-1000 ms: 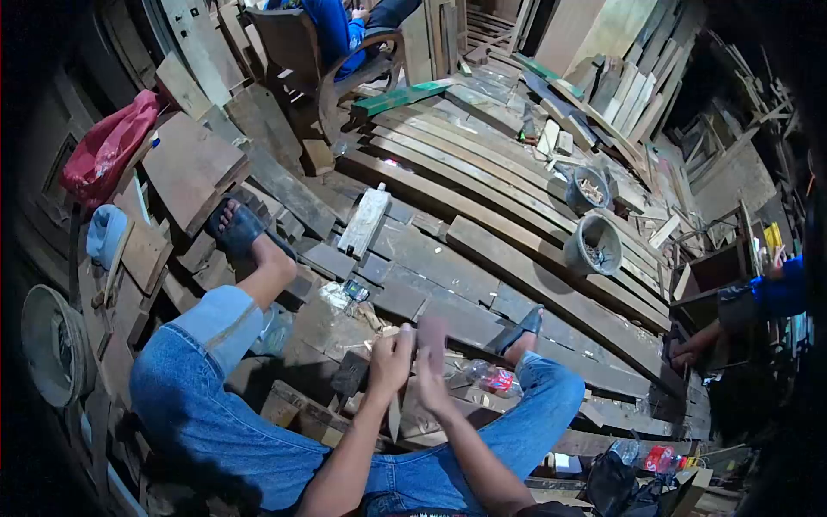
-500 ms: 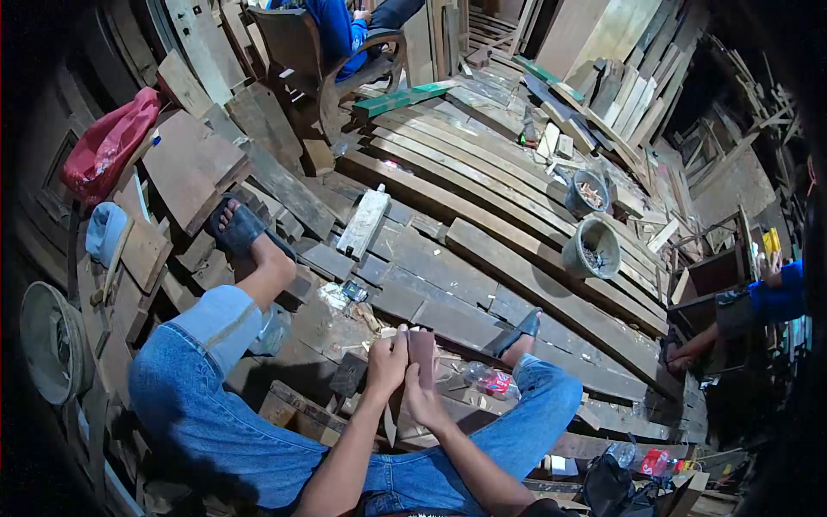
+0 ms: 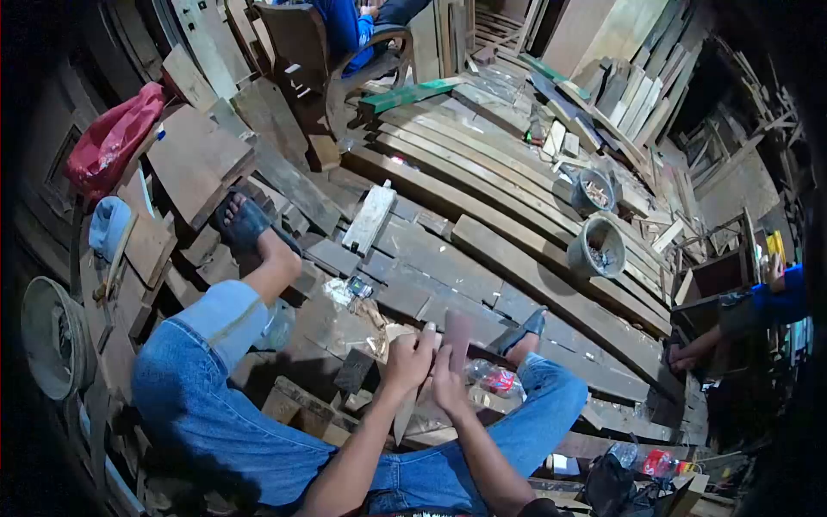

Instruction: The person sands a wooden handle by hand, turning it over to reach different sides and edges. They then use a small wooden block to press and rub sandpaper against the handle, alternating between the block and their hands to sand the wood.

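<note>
My left hand (image 3: pixel 408 360) is closed, thumb up, around a slim piece with a pointed lower end (image 3: pixel 404 420); the fingers cover most of it. Beside it, my right hand (image 3: pixel 449 389) grips a flat reddish-brown strip (image 3: pixel 457 336), which stands up past the fingers and is blurred by motion. Both hands are close together between my knees, above scraps of wood. A clear plastic bottle with a red label (image 3: pixel 495 379) lies just right of my right hand.
Long planks (image 3: pixel 534 267) cover the floor ahead. Two buckets (image 3: pixel 597 247) (image 3: pixel 593 191) stand on them at right. Another bucket (image 3: pixel 56 340) is at far left, near a red bag (image 3: pixel 112 142). One person in blue sits in a chair (image 3: pixel 297 69); another person's arm (image 3: pixel 758 297) shows at right.
Both hands have shifted to the right. The reddish-brown strip has moved up and right relative to my left hand. The whole view has shifted slightly.
</note>
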The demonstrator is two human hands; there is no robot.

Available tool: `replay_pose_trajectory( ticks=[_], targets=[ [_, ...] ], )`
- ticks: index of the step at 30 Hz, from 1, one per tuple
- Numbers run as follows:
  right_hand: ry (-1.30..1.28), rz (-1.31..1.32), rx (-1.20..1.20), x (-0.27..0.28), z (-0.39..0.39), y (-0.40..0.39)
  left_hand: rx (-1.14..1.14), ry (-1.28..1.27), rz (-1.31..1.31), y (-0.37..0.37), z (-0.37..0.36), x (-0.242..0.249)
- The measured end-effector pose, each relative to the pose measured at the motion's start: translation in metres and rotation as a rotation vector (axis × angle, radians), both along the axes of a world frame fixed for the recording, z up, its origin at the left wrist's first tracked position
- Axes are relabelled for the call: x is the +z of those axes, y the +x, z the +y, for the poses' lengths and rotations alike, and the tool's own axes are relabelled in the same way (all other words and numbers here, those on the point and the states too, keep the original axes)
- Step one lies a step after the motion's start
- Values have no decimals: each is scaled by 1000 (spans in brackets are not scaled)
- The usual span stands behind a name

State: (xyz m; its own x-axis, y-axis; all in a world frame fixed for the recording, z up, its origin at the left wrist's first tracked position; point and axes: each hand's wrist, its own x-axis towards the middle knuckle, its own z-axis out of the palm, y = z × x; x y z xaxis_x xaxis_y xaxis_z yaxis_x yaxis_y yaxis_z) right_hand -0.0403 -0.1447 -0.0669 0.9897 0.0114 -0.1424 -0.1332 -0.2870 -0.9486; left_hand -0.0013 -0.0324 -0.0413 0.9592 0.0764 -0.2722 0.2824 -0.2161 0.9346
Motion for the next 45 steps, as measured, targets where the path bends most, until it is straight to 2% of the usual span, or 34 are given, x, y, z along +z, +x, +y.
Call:
replay_pose_trajectory(
  ticks=[1,2,4,5,6,7,9,10,11,13,14,17,18,20,22,23,25,27,29,30,31,33,34,35,37,38,39,40,42,43,45],
  targets=[
    [-161,-275,-43,3,10,-8,41,-58,26,2,6,4],
    [-264,-299,70,-10,10,-17,62,1,4,8,12,-10],
    [-123,-82,6,-27,3,-4,23,117,8,5,10,-20],
    [-103,-62,5,-35,-2,-1,2,168,20,-2,4,-24],
    [-83,-42,3,-34,-4,4,76,99,-124,-8,-10,-5],
    [-64,-22,1,-30,-6,10,69,95,-78,-8,-10,-5],
    [-124,-259,-51,-8,9,-2,47,94,0,-3,0,-8],
    [-141,-269,-24,-4,8,0,93,25,-16,2,3,-13],
    [-156,-271,5,-3,9,0,81,101,20,1,10,-20],
    [-180,-262,64,-4,13,-6,126,-1,-58,-1,3,-12],
    [-150,-246,31,-4,13,-9,50,95,41,-7,1,-8],
    [-69,-243,-64,1,4,1,14,48,23,-6,-5,-7],
    [-125,-257,17,5,6,-4,28,153,55,0,2,-4],
    [-218,-172,117,-6,14,-29,92,-25,92,5,13,-2],
    [-124,-199,60,4,17,-14,146,-102,-34,2,12,8],
    [-76,-179,3,1,16,-5,89,-16,-28,-1,11,7],
    [-31,-78,83,-5,9,3,134,70,-66,-5,2,-2],
    [-155,-260,130,7,15,-5,68,33,115,5,18,-6],
    [-134,-242,189,5,23,-21,149,27,96,5,22,12],
    [-136,-234,143,8,23,-16,233,6,13,3,16,-3],
    [-139,-220,98,12,21,-9,132,-80,84,-2,18,2],
    [-119,-102,94,5,12,4,108,66,-33,-5,8,-10],
    [-134,-88,88,10,10,6,134,6,-31,-6,5,19],
    [-187,-168,66,18,18,2,105,-3,-78,-3,12,-12],
    [-238,-315,99,-2,27,-21,162,44,51,-2,21,-10],
    [-239,-329,110,-8,25,-20,174,37,81,-4,22,-28],
    [-241,-332,121,-17,21,-18,210,75,86,-5,16,-4],
    [-94,-182,54,-17,15,-7,154,53,57,-8,10,0],
    [-20,-59,66,-18,5,-2,55,99,67,-12,3,-5],
    [14,2,69,-14,0,1,53,6,38,-13,3,-6],
    [-155,-252,62,0,18,-18,95,-10,159,-6,12,2]
  ],
)
